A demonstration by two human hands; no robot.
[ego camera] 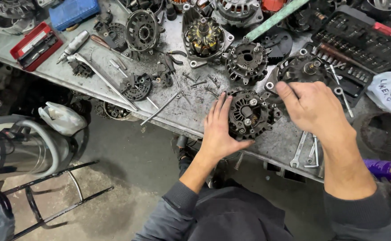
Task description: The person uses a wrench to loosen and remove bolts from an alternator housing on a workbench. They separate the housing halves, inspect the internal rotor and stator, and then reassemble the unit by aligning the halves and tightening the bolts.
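Observation:
A dark, greasy alternator housing (248, 115) lies flat near the front edge of the metal workbench (168, 117). My left hand (218, 130) rests against its left side, fingers spread up along the rim and thumb under the front. My right hand (309, 106) hovers just right of the housing, fingers curled toward its upper right edge; whether it pinches anything is hidden. Both forearms wear dark grey sleeves.
Several other alternator parts (247, 61) and a rotor in its shell (204, 39) crowd the bench behind. A black socket set (361, 49) sits at the right, wrenches (307, 151) by the front edge, a red case (35, 47) at far left. A steel vacuum (21, 149) stands on the floor.

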